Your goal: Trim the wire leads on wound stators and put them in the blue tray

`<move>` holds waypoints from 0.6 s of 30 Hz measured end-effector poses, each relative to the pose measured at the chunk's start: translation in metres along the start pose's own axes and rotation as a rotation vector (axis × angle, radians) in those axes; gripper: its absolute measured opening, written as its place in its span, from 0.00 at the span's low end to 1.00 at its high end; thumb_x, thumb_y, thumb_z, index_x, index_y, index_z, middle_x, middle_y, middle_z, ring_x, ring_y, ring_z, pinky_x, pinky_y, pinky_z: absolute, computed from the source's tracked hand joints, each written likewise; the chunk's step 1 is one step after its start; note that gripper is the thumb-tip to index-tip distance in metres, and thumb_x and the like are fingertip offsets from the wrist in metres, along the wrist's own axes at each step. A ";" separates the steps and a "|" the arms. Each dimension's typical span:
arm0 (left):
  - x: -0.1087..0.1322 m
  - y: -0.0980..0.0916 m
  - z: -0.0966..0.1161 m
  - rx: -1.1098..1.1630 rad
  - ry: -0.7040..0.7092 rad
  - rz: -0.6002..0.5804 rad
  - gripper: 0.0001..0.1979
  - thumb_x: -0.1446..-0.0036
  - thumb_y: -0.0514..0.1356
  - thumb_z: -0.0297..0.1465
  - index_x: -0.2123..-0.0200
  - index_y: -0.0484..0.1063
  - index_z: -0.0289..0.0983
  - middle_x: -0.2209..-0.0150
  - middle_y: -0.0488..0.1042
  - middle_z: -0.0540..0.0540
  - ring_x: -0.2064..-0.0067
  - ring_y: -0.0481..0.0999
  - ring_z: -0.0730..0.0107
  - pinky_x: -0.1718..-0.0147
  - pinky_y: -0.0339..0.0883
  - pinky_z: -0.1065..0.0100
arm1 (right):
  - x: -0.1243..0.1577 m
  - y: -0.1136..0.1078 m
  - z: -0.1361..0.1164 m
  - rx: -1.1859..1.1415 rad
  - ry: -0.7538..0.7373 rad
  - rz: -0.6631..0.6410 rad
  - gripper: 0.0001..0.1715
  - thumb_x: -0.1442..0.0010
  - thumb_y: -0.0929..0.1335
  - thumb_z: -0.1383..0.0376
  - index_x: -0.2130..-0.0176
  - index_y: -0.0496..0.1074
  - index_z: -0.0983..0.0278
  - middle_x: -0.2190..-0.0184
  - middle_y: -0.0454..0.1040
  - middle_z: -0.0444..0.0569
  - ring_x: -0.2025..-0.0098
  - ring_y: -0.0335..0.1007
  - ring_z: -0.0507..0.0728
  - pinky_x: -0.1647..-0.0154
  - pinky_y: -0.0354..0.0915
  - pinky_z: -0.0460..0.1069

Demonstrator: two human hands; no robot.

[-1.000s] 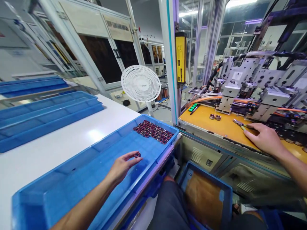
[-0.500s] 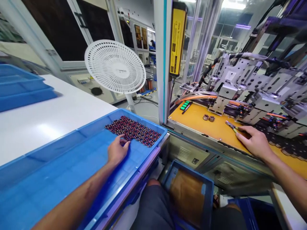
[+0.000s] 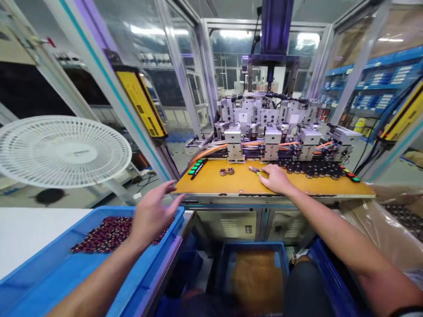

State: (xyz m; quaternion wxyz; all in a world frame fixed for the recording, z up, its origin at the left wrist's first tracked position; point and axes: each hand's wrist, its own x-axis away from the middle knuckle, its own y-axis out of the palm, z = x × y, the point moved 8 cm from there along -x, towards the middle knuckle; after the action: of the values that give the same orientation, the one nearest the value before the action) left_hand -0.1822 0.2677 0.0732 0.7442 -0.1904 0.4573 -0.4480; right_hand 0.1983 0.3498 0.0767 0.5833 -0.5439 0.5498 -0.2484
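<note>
My left hand (image 3: 153, 215) is raised over the right end of a blue tray (image 3: 71, 229). Its thumb and fingers are apart, and I see nothing between them. Dark reddish small parts with shiny spots (image 3: 107, 233) lie packed in that tray, partly hidden behind the hand. On the yellow worktop, my right hand (image 3: 277, 179) is closed around the handles of small pliers (image 3: 255, 170), whose metal jaws point left. Two round metal parts (image 3: 226, 171) sit just left of the pliers. Several dark round parts (image 3: 309, 169) are gathered to the right of my right hand.
A machine with a row of metal fixtures (image 3: 272, 143) stands behind the yellow worktop (image 3: 211, 186). Green buttons (image 3: 196, 167) and a black pen (image 3: 197, 171) are at its left. A white fan (image 3: 66, 152) stands left; a lined blue bin (image 3: 223, 268) sits below.
The view has swung right toward the machine. My left hand has lifted from the small parts in the tray, and its fingers have spread. My right hand stays on the pliers.
</note>
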 end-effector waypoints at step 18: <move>-0.054 0.136 0.100 0.255 -0.147 -0.302 0.18 0.36 0.62 0.37 0.46 0.71 0.36 0.49 0.75 0.41 0.53 0.78 0.61 0.55 0.76 0.54 | 0.005 0.000 0.001 -0.094 -0.049 -0.047 0.17 0.32 0.68 0.57 0.48 0.72 0.65 0.47 0.73 0.53 0.47 0.72 0.59 0.45 0.70 0.60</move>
State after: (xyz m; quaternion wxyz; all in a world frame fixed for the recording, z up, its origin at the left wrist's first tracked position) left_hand -0.0396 0.3719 0.0576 0.7181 -0.1934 0.3076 -0.5936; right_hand 0.2005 0.3456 0.0746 0.5645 -0.5894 0.5332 -0.2227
